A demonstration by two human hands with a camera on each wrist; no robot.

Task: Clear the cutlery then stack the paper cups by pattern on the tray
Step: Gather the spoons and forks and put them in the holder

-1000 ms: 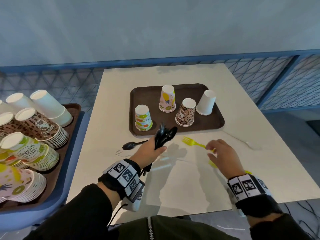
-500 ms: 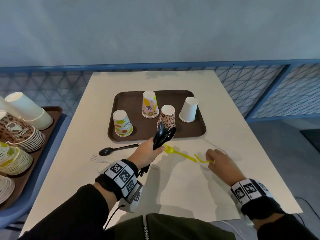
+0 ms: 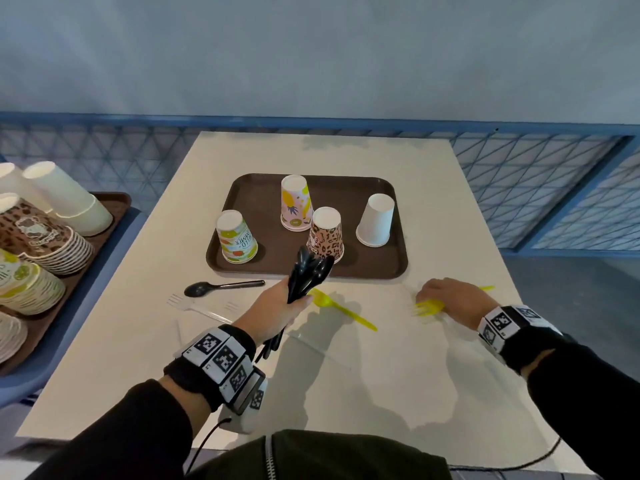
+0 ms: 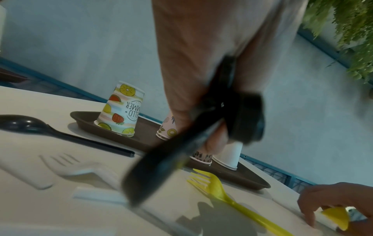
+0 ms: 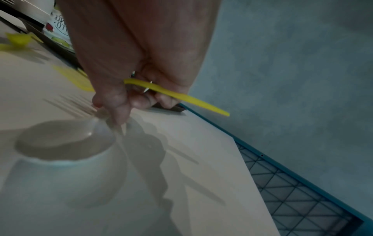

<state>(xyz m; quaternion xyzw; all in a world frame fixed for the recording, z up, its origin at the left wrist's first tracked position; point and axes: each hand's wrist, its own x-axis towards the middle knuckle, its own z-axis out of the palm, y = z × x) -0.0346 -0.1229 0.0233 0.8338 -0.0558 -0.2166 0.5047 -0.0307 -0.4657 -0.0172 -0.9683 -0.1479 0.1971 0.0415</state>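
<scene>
Yellow plastic fork (image 3: 341, 310) lies just in front of the brown tray (image 3: 388, 270); light and slippery, so we'd pinch its handle. Our left hand (image 3: 277, 306) grips black plastic spoons (image 3: 310, 277); our right hand (image 3: 453, 299) clasps another yellow fork (image 3: 427, 307).

Left hand (image 3: 277, 308) covers the middle of the black cutlery bundle (image 3: 310, 273), count unclear; in the left wrist view it's a blur. Right hand (image 3: 450, 299) hides most of its yellow fork (image 3: 427, 307). Cup stacks (image 3: 38, 237) at left run off the frame edge. Clear cutlery (image 3: 201, 308) barely shows against the table
</scene>
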